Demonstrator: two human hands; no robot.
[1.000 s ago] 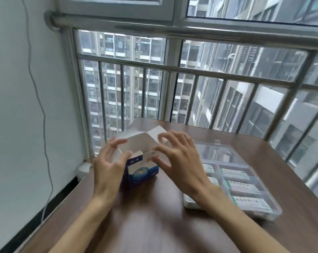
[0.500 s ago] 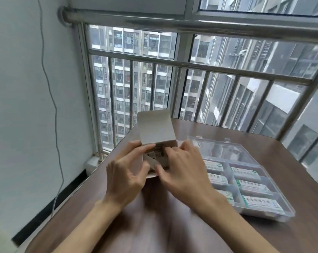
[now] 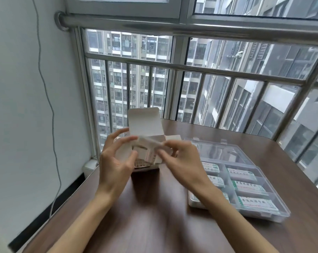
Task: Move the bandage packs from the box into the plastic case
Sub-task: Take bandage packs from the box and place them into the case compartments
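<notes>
Both my hands were at the box point(image 3: 145, 136), which stood open near the table's point(image 3: 154, 216) far left edge with its lid flap upright. My left hand point(image 3: 116, 161) curled round the box's left side, thumb and fingers wrapped on the cardboard. My right hand point(image 3: 180, 161) pinched a bandage pack point(image 3: 151, 143) between thumb and forefinger at the box's mouth; the pack was blurred, so I could not tell whether it was fully clear of the box. More packs showed inside the box, below my fingers. The plastic case point(image 3: 275, 215) lay open toward the table's right edge, just beside my right wrist, its clear lid folded back flat toward the window railing point(image 3: 227, 70). Labelled packs point(image 3: 249, 187) lay in its compartments.
</notes>
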